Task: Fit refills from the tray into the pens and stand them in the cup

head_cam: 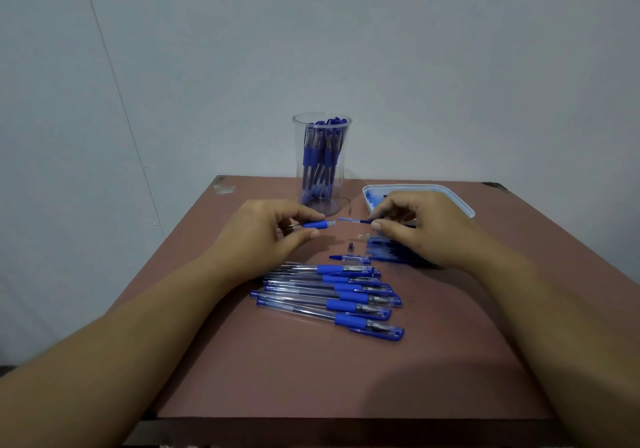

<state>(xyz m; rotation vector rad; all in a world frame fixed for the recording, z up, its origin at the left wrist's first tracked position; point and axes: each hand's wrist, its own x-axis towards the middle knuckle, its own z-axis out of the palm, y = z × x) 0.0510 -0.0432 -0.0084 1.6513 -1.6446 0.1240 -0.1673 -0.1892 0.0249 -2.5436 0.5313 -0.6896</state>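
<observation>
My left hand [273, 229] pinches an open pen barrel [313, 224] by its blue grip, open end pointing right. My right hand [415, 229] pinches a thin blue refill [353, 220], its tip aimed at the barrel's mouth with a small gap between them. Behind my hands stands a clear cup [320, 167] holding several blue pens. The white tray [457, 201] sits at the back right, mostly hidden by my right hand. A small metal pen tip [350, 246] and a loose blue cap [349, 258] lie on the table below my hands.
Several capped blue pens [332, 295] lie in a row on the brown table [311, 371] in front of my hands. A pile of blue parts [384, 252] lies under my right hand. A grey wall stands close behind the table.
</observation>
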